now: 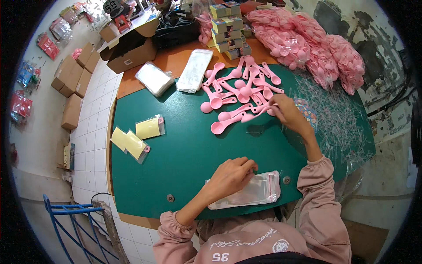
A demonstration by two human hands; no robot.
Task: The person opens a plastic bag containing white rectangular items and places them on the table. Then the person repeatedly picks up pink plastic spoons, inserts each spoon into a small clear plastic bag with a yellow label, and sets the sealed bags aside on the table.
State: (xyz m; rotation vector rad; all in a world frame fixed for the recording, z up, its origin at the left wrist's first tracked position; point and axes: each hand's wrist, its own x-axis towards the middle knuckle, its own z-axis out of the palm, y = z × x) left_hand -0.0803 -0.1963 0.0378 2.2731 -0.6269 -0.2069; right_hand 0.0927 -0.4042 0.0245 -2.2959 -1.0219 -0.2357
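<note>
My right hand (285, 113) is closed on the handle of a pink measuring spoon (249, 117), at the near right side of a loose pile of pink measuring spoons (239, 91). My left hand (233, 177) has its fingers curled together over a stack of clear plastic bags (259, 191) at the table's near edge. Whatever those fingers hold, if anything, is hidden. Three packed clear bags with yellow cards (147, 128) lie at the left, pink spoon ends showing in them.
Two stacks of clear bags, one squarish (154, 79) and one long (194, 71), lie at the back of the green table (171, 165). Card bundles (227, 33) stand behind the spoons. Bagged pink spoons (303, 44) and clear plastic strips (340, 119) fill the right side.
</note>
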